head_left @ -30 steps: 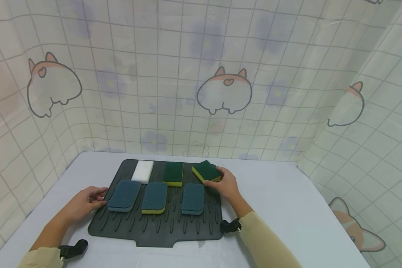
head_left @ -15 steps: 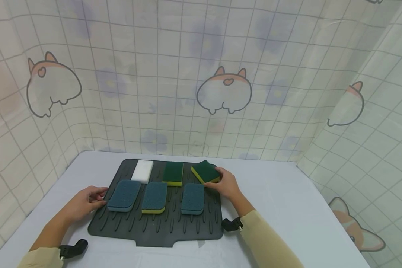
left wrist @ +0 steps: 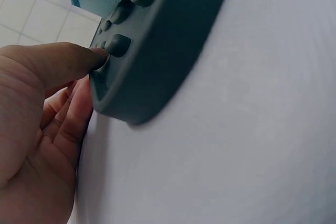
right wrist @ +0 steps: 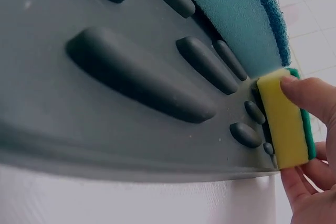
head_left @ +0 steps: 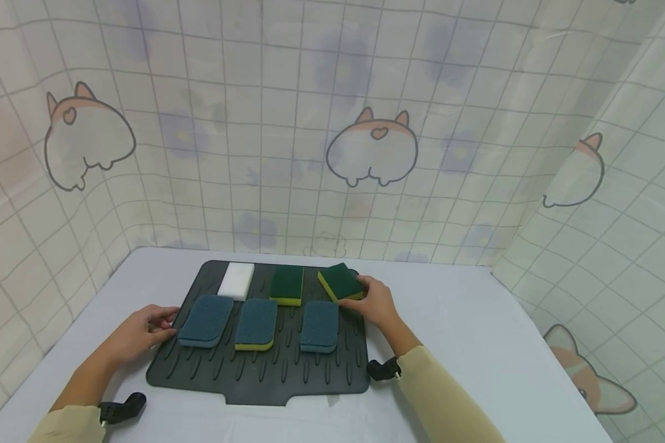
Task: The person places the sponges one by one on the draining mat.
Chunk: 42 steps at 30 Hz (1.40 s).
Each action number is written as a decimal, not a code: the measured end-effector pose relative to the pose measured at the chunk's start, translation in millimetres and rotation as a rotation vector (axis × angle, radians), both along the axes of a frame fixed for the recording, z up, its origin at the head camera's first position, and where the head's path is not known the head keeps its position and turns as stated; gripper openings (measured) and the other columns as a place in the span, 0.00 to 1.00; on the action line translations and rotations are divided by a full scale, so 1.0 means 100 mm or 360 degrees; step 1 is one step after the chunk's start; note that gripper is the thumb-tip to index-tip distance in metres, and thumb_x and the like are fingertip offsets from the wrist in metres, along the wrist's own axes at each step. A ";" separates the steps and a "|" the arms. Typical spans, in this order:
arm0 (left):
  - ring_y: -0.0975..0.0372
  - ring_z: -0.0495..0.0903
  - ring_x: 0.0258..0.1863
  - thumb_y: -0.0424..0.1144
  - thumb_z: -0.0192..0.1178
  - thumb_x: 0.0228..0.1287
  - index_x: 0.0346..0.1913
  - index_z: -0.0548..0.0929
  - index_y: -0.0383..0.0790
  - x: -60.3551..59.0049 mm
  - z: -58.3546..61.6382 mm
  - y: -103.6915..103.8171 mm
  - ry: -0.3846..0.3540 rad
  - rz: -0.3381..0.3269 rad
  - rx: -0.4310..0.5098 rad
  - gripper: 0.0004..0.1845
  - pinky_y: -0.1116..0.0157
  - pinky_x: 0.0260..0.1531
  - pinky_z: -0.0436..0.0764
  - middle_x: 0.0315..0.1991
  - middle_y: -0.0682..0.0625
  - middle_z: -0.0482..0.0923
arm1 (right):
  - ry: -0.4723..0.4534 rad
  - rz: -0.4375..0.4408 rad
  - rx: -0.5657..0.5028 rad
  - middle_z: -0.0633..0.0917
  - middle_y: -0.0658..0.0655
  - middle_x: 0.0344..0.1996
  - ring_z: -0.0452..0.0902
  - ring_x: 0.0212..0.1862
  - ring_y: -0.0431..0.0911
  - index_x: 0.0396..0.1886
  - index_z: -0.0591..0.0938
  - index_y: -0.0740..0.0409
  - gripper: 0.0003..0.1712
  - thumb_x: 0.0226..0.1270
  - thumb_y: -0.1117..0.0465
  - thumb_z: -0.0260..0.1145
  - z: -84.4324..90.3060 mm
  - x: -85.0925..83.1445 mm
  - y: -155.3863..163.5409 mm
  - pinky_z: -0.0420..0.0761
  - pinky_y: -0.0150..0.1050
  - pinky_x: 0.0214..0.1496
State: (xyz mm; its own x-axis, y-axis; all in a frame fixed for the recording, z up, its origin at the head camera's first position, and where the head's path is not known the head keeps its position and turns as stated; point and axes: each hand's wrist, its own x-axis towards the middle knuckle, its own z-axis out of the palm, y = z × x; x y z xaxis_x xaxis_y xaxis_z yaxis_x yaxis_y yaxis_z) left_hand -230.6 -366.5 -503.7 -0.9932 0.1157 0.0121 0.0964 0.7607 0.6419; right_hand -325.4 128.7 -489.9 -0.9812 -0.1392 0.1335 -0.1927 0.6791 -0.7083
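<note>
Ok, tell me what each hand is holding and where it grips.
The right hand pinches the green-and-yellow sponge at its near right end. The left hand holds nothing; a fingertip touches the dark mat at its edge.

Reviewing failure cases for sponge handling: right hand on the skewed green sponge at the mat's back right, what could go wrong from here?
1. The green and yellow sponge sits skewed at the edge of the mat; a push could slide it off onto the table.
2. The right hand pinches soft foam with its fingertips, so it may squash or slip.
3. The left hand only touches the mat's rim, so the mat may shift.
</note>
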 end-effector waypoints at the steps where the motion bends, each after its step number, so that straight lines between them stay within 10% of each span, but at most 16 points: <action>1: 0.55 0.76 0.45 0.34 0.66 0.66 0.68 0.73 0.25 0.00 0.00 0.00 0.0002 0.0001 -0.0002 0.30 0.68 0.36 0.78 0.48 0.41 0.78 | 0.0002 -0.0003 -0.0002 0.84 0.65 0.59 0.83 0.55 0.55 0.71 0.74 0.66 0.47 0.56 0.49 0.80 0.00 0.00 0.00 0.82 0.52 0.58; 42: 0.56 0.75 0.42 0.32 0.65 0.67 0.68 0.73 0.24 0.00 -0.01 -0.01 0.0002 -0.0003 0.0009 0.29 0.68 0.31 0.77 0.46 0.42 0.77 | -0.0022 -0.0012 -0.0053 0.90 0.61 0.47 0.88 0.47 0.51 0.58 0.83 0.64 0.32 0.56 0.54 0.80 0.01 0.05 -0.05 0.86 0.45 0.47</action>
State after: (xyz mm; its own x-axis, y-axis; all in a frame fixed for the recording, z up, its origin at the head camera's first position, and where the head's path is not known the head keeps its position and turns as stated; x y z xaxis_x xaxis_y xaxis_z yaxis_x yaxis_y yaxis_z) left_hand -230.9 -367.1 -505.1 -0.9930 0.1174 0.0139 0.0985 0.7569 0.6460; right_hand -319.9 124.0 -489.0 -0.9841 -0.1272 0.1241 -0.1773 0.6564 -0.7333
